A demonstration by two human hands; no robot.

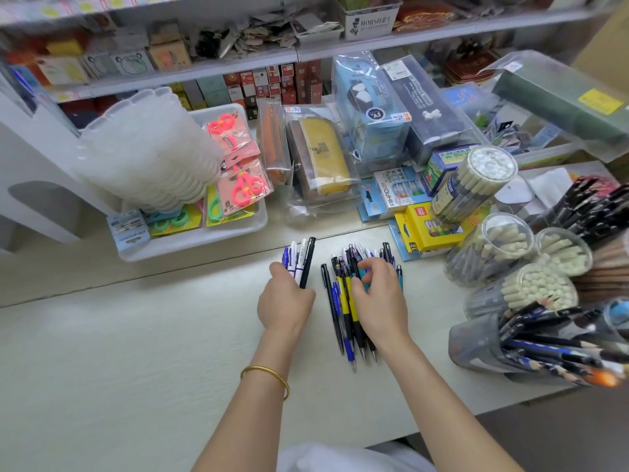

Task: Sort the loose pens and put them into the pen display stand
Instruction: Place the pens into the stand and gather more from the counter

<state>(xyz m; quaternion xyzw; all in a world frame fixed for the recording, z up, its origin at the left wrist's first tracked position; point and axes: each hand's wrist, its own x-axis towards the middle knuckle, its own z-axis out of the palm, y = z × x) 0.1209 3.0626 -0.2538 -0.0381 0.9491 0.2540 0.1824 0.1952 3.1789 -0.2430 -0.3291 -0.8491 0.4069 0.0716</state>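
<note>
A pile of loose pens (343,311), black, blue and yellow, lies on the pale counter in the middle of the head view. My left hand (284,303) grips a small bunch of sorted pens (299,258), white, blue and one black, their tops pointing away from me. My right hand (377,294) rests on the pile with its fingers curled, pinching a teal pen (365,277) among the others. A stack of translucent white stand trays (149,158) leans at the back left.
A white bin (190,240) with packaged scissors sits behind my left hand. Pencil cases in plastic wrap (320,161) stand at the back. Clear tubs of pencils (503,247) and a grey cup of pencils (476,342) crowd the right edge. Shelves of stationery rise behind.
</note>
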